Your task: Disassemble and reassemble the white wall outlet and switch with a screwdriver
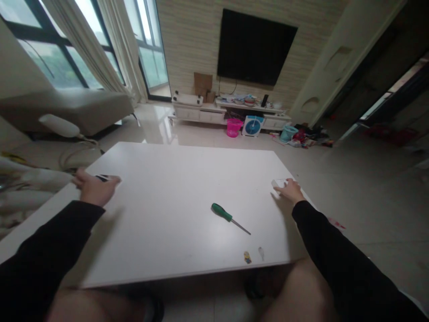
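Observation:
I sit at a white table (174,188). My left hand (94,188) rests near the table's left edge, its fingers curled around a small dark object (102,178) that I cannot name. My right hand (291,190) lies near the right edge, fingertips on a small white flat item (279,182). Between the hands, closer to the right one, lies a screwdriver (229,218) with a green handle, its shaft pointing to the lower right. Both my arms are in black sleeves.
Two small stickers (248,257) sit near the table's front edge. A sofa (67,109) stands to the left by the windows. Beyond the table are a TV cabinet (214,114), a pink bucket (233,127), a blue fan (252,126) and floor clutter.

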Available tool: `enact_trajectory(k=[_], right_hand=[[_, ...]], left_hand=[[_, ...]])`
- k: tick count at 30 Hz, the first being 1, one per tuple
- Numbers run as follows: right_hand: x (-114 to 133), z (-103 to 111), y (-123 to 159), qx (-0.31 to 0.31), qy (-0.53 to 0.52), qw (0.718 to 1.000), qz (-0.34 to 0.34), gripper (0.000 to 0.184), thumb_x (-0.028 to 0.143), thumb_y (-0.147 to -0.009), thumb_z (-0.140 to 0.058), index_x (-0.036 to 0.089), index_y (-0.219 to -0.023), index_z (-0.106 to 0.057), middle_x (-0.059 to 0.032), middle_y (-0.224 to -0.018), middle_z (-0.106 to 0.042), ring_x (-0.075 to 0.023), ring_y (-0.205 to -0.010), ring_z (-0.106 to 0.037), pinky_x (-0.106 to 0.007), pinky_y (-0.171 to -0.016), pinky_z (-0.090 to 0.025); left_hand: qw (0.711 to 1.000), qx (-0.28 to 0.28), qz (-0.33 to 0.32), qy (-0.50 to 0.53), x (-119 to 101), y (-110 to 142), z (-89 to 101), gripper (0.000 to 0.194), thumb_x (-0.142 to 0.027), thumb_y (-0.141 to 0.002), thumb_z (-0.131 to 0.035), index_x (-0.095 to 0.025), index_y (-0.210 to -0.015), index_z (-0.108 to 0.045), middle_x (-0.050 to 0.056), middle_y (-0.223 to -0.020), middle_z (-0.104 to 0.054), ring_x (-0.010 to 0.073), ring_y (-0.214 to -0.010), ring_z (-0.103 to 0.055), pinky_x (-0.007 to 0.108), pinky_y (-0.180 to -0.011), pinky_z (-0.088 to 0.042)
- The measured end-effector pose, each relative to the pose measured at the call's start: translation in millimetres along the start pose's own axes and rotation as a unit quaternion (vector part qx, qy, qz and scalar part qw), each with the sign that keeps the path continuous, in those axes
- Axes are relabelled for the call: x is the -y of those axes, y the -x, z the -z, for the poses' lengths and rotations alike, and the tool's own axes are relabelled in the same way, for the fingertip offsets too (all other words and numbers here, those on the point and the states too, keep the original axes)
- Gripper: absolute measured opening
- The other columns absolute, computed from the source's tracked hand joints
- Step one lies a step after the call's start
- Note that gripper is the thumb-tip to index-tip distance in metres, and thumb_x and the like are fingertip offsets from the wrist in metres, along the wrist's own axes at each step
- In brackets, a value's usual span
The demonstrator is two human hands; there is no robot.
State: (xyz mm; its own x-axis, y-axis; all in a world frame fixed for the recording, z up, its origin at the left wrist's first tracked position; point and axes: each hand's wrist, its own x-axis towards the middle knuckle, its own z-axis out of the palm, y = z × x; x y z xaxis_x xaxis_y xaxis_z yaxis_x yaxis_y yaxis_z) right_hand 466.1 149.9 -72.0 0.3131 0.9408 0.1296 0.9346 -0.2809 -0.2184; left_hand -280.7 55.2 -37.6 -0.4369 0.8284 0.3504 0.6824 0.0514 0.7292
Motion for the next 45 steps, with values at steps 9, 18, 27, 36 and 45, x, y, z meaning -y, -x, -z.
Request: enact_trajectory(k=[9,18,27,36,45], right_hand=[[-10,-17,6,-0.038,-0.042,0.996,-0.071,0.067,0.042,-0.073,-0.075,0.009,-0.129,-0.058,-0.0266,-0.123,-0.065,-0.0399,-0.117,-0.062,-0.047,-0.098,-0.047],[94,11,34,-0.035,-0.153,0.983,0.091,0.081,0.05,-0.065,-0.084,0.025,-0.136,-0.056,-0.0128,-0.132,-0.064,-0.0322,-0.114,-0.065,-0.041,-0.093,-0.053],[223,17,206,0.077,-0.318,0.854,0.403,0.075,0.026,-0.07,-0.086,0.026,-0.136,-0.051,-0.0096,-0.128,-0.063,-0.0304,-0.115,-0.061,-0.048,-0.1,-0.052],[224,0,245,0.19,-0.284,0.836,0.429,0.096,0.043,-0.066,-0.097,0.024,-0.142,-0.042,-0.0157,-0.137,-0.051,-0.035,-0.128,-0.051,-0.053,-0.107,-0.05],[219,-5,233,0.241,-0.199,0.812,0.492,0.089,0.024,-0.07,-0.087,0.02,-0.147,-0.041,-0.0177,-0.142,-0.052,-0.0364,-0.131,-0.053,-0.053,-0.106,-0.05]], left_hand=[[0.953,0.26,-0.075,0.135,-109,120,-95.4,0.058,-0.048,-0.086,-0.062,-0.018,-0.133,-0.048,0.017,-0.138,-0.052,0.0314,-0.123,-0.061,0.052,-0.092,-0.063],[0.925,0.329,-0.113,0.156,-115,151,-96.3,0.035,-0.031,-0.088,-0.06,-0.02,-0.121,-0.058,0.01,-0.114,-0.068,0.0242,-0.101,-0.069,0.043,-0.084,-0.06],[0.799,0.447,0.129,0.381,-143,190,-97.9,0.074,-0.042,-0.077,-0.085,-0.029,-0.135,-0.04,0.011,-0.138,-0.053,0.0261,-0.108,-0.071,0.039,-0.078,-0.064],[0.809,0.412,0.215,0.359,-130,190,-110.8,0.054,-0.047,-0.075,-0.081,-0.017,-0.115,-0.061,0.003,-0.094,-0.066,0.0176,-0.08,-0.065,0.03,-0.068,-0.055],[0.821,0.466,0.14,0.299,-115,184,-124.6,0.044,-0.042,-0.078,-0.071,-0.019,-0.113,-0.058,-0.004,-0.075,-0.057,0.0131,-0.062,-0.054,0.026,-0.058,-0.045]])
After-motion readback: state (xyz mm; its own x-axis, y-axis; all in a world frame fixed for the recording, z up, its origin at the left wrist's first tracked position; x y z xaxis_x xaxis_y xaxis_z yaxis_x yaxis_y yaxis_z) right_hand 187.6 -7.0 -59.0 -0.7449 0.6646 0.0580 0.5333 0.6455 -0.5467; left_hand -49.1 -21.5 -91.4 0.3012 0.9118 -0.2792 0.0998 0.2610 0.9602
